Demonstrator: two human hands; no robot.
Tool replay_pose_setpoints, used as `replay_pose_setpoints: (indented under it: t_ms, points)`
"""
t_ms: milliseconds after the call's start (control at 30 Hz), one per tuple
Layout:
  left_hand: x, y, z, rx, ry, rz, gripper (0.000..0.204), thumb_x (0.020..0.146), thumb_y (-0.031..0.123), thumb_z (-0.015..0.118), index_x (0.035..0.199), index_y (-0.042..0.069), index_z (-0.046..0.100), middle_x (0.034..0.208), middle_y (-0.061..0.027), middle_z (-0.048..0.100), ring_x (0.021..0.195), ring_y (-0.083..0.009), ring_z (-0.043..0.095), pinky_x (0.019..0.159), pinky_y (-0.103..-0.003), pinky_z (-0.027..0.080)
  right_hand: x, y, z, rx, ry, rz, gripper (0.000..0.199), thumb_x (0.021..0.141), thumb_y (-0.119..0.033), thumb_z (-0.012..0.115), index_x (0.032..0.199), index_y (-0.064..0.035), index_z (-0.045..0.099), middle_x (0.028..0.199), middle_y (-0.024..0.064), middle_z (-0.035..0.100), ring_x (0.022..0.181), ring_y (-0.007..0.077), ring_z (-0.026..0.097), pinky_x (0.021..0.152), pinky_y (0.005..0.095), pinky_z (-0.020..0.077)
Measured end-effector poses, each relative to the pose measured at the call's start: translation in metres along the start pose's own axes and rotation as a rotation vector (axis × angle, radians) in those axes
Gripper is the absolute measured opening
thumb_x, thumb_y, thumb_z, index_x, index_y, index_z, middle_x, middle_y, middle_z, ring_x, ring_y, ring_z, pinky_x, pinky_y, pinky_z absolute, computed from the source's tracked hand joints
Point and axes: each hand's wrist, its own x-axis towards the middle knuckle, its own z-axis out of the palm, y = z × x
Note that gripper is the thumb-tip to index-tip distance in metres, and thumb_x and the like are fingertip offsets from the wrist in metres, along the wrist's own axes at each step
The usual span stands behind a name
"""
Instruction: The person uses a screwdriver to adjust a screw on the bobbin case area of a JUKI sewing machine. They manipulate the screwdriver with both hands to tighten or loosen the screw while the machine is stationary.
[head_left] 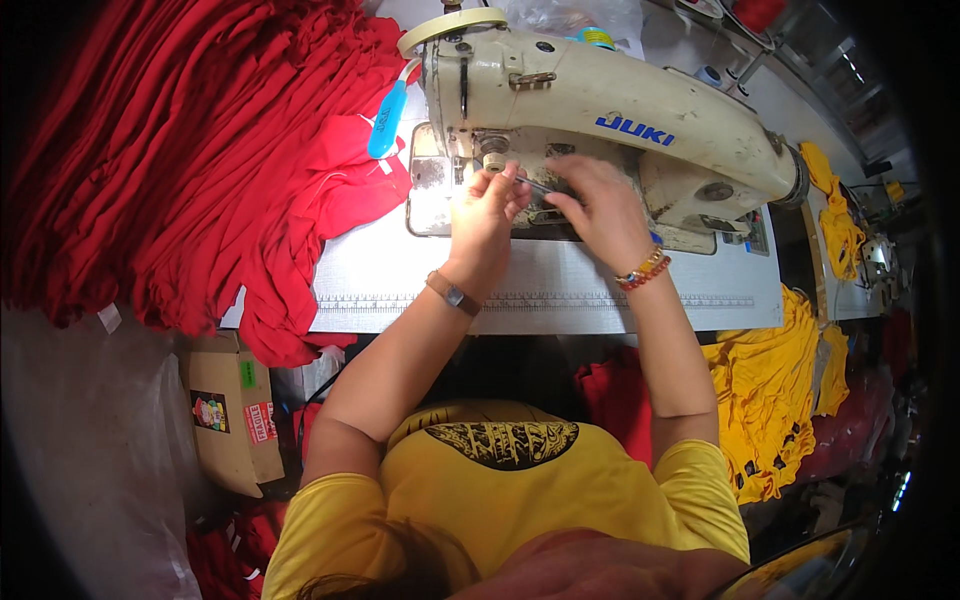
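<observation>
Two bare hands meet at the needle end of a cream sewing machine in the head view. Fingertips of the left hand are pinched together on one end of a slim dark rod, just below a small round pale part under the machine's head. Near the rod's other end is the right hand, its thumb and fingers apart; whether it grips the rod or merely steadies it I cannot tell. So the rod lies between the hands, above the machine's metal bed plate (what kind of tool or part it is, the view is too small to say).

As for progress, I judge the handling at the needle end to be under way and unfinished, since the rod has not been put down. No cloth is in either hand, so any sewing seems left aside at this moment. A large heap of red cloth lies left of the machine, and yellow cloth hangs at the right; how much of either is finished cannot be told.
</observation>
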Motion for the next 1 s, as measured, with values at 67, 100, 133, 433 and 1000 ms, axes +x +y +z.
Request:
replay_pose_setpoints:
  t_ms: [67,100,133,433,1000]
  points:
    - [0.005,0.000,-0.006,-0.048,0.029,0.017,0.013,0.088,0.015,0.061,0.097,0.008,0.054,0.091,-0.0001,0.056,0.080,-0.0118,0.056,0.079,-0.027,0.048,-0.010,0.002,-0.009,-0.023,0.274,0.010,0.018,0.085,-0.019,0.059,0.094,-0.0042,0.064,0.091,0.0130,0.065,0.080,0.0296,0.063,0.067,0.0381,0.0488]
    - [0.009,-0.003,-0.012,-0.071,0.030,0.023,0.012,0.088,0.014,0.061,0.096,0.008,0.054,0.092,-0.0004,0.055,0.081,-0.0126,0.056,0.080,-0.028,0.048,-0.028,0.011,-0.011,0.316,0.273,0.245,0.017,0.087,-0.018,0.058,0.095,-0.0033,0.063,0.093,0.0131,0.065,0.084,0.0284,0.063,0.069,0.0364,0.0495]
    - [0.013,-0.006,-0.013,-0.099,0.024,0.020,0.012,0.088,0.014,0.061,0.096,0.009,0.053,0.092,-0.0007,0.055,0.082,-0.0133,0.056,0.082,-0.029,0.049,-0.056,0.026,-0.011,0.643,0.270,0.483,0.017,0.088,-0.016,0.057,0.096,-0.0024,0.062,0.095,0.0131,0.064,0.088,0.0271,0.063,0.071,0.0348,0.0503]
    - [0.022,-0.009,-0.012,-0.281,0.120,0.058,0.012,0.091,0.012,0.053,0.098,0.002,0.051,0.091,-0.0071,0.057,0.083,-0.0177,0.058,0.080,-0.031,0.050,-0.061,0.025,0.008,1.810,0.520,1.013,0.019,0.090,-0.014,0.056,0.102,0.0003,0.051,0.109,0.0146,0.057,0.102,0.0270,0.058,0.086,0.0343,0.0520]
    - [0.031,-0.012,-0.019,-0.212,0.109,0.052,0.013,0.093,0.008,0.045,0.106,0.007,0.046,0.102,-0.0059,0.052,0.095,-0.0204,0.055,0.090,-0.039,0.046,-0.034,0.050,0.031,1.616,0.672,0.929,0.020,0.090,-0.018,0.057,0.097,-0.0003,0.052,0.096,0.0105,0.061,0.086,0.0195,0.062,0.078,0.0301,0.0546]
